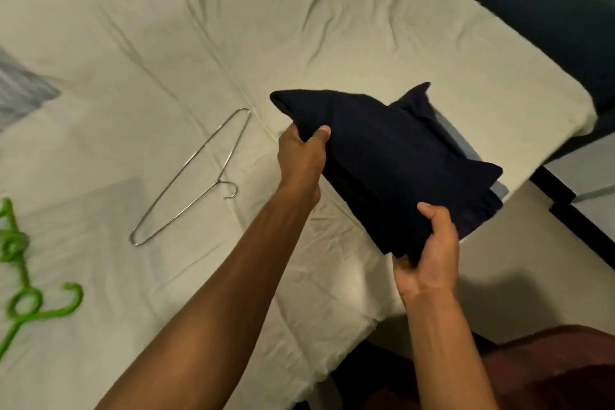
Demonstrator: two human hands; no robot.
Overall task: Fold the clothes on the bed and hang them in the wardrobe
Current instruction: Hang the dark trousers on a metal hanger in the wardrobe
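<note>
Currently left hand [301,151] and right hand [429,253] both grip folded dark garment [392,163], lifted over bed [166,43] corner. Folding looks done; wire hanger [191,176] unused, hanging left.

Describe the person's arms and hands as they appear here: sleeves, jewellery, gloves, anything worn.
Both forearms are bare as far as the frame shows them; no sleeves reach into view. The left hand and the right hand wear no gloves, and no watch, bracelet or ring shows on the visible sides. Short, unpainted thumbnails show on both hands. No markings can be made out.
</note>
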